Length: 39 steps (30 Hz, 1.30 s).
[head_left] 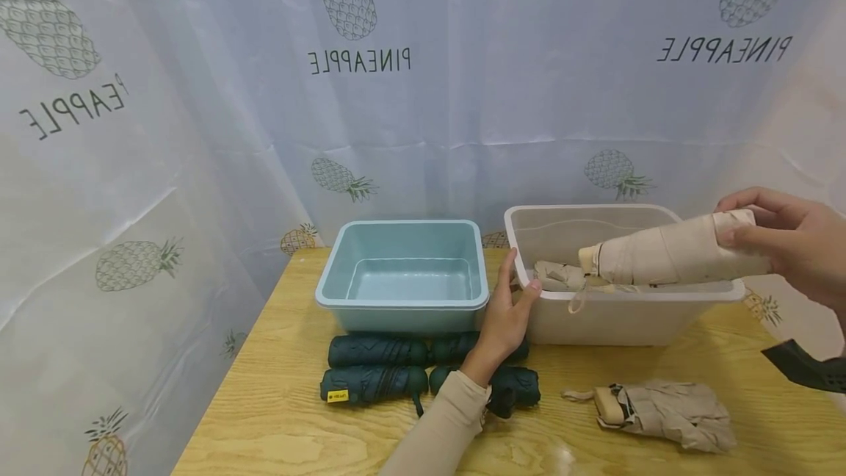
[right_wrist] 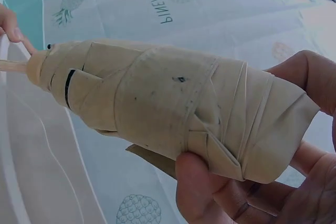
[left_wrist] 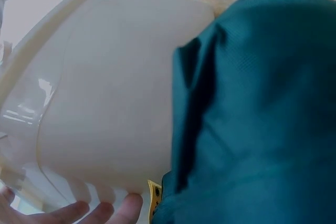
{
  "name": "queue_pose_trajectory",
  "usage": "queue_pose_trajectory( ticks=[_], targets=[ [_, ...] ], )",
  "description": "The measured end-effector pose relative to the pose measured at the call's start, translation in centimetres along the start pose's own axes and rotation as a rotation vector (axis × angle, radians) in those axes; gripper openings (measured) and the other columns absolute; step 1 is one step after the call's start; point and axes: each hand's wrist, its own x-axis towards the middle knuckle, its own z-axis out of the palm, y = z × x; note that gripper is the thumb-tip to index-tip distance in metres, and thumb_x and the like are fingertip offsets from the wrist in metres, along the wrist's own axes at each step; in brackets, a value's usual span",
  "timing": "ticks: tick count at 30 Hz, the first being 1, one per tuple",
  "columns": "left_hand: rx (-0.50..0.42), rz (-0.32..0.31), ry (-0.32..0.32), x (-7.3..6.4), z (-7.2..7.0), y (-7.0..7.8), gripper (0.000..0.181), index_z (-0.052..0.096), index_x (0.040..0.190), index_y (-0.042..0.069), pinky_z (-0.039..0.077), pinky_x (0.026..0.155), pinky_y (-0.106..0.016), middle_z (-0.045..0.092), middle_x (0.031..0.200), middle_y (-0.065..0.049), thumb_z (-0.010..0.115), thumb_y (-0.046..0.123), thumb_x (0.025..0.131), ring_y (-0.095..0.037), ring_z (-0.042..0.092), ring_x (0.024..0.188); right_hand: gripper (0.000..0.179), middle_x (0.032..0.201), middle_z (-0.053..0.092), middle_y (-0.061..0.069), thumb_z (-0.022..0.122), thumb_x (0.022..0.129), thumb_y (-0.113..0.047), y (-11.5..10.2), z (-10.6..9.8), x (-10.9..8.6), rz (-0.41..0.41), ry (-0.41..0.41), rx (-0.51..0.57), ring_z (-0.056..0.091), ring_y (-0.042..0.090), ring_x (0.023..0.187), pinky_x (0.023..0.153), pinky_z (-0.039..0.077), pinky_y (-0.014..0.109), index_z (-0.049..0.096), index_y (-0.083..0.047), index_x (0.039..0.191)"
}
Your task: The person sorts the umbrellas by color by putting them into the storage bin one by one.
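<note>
My right hand (head_left: 786, 237) grips a beige folded umbrella (head_left: 674, 252) by its canopy end, fingers and thumb on opposite sides. The umbrella lies nearly level over the white bin (head_left: 595, 322), its handle and wrist loop pointing left. In the right wrist view the wrapped cloth of this umbrella (right_wrist: 157, 98) fills the middle. My left hand (head_left: 505, 318) holds the bin's front left corner, thumb at the rim and fingers along the outside wall. Inside the bin lies another beige umbrella (head_left: 558, 275), partly hidden. A dark green umbrella (left_wrist: 262, 103) looms large in the left wrist view.
A light blue bin (head_left: 399, 320) stands left of the white one. Several dark green folded umbrellas (head_left: 373, 386) lie in two rows before it, partly under my left forearm. Another beige umbrella (head_left: 674, 413) lies on the wooden table (head_left: 277, 417) at front right. A pineapple-print curtain (head_left: 502, 109) hangs behind.
</note>
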Motion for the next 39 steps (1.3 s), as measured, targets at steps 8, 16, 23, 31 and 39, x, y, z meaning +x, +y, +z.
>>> queue_pose_trajectory(
  ticks=[8, 16, 23, 31, 39],
  targets=[
    [0.003, 0.017, -0.004, 0.2, 0.0, -0.2, 0.070, 0.016, 0.163, 0.041, 0.053, 0.100, -0.039, 0.043, 0.159, -0.006, 0.049, 0.054, 0.102, -0.025, 0.055, 0.134, 0.031, 0.106, 0.056, -0.019, 0.052, 0.105, -0.008, -1.2, -0.2, 3.4, 0.083, -0.047, -0.029, 0.056, 0.008, 0.087, 0.064, 0.051, 0.027, 0.057, -0.035, 0.120],
    [0.012, 0.018, 0.000, 0.2, 0.0, -0.4, 0.069, 0.016, 0.162, 0.044, 0.053, 0.098, -0.038, 0.046, 0.157, -0.007, 0.048, 0.054, 0.102, -0.024, 0.057, 0.132, 0.013, 0.110, 0.052, -0.014, 0.055, 0.106, -0.025, -1.0, 0.3, 6.9, 0.188, -0.116, 0.047, 0.059, 0.006, 0.093, 0.071, 0.059, 0.030, 0.054, -0.033, 0.116],
    [0.022, 0.023, 0.003, 0.3, 0.2, -0.3, 0.069, 0.017, 0.162, 0.044, 0.053, 0.098, -0.038, 0.047, 0.156, -0.007, 0.050, 0.052, 0.102, -0.024, 0.057, 0.132, 0.015, 0.105, 0.053, -0.020, 0.058, 0.104, -0.036, -0.2, 1.2, 9.6, 0.261, -0.158, 0.039, 0.060, -0.002, 0.092, 0.077, 0.060, 0.033, 0.052, -0.034, 0.118],
    [0.029, 0.024, 0.010, 0.2, 0.0, -0.3, 0.068, 0.017, 0.162, 0.044, 0.053, 0.099, -0.039, 0.049, 0.154, -0.009, 0.049, 0.053, 0.102, -0.025, 0.056, 0.131, 0.016, 0.110, 0.051, -0.007, 0.059, 0.103, -0.032, 1.0, 3.3, 12.2, 0.340, -0.217, 0.086, 0.061, 0.004, 0.091, 0.084, 0.061, 0.037, 0.053, -0.027, 0.117],
    [0.025, 0.022, 0.003, 0.2, 0.0, -0.3, 0.069, 0.017, 0.163, 0.041, 0.052, 0.099, -0.039, 0.047, 0.155, -0.009, 0.048, 0.052, 0.103, -0.026, 0.056, 0.132, 0.005, 0.124, 0.045, 0.000, 0.060, 0.102, -0.031, 3.9, 4.7, 13.8, 0.408, -0.252, 0.148, 0.058, 0.012, 0.100, 0.087, 0.060, 0.038, 0.058, -0.031, 0.107]
  ],
)
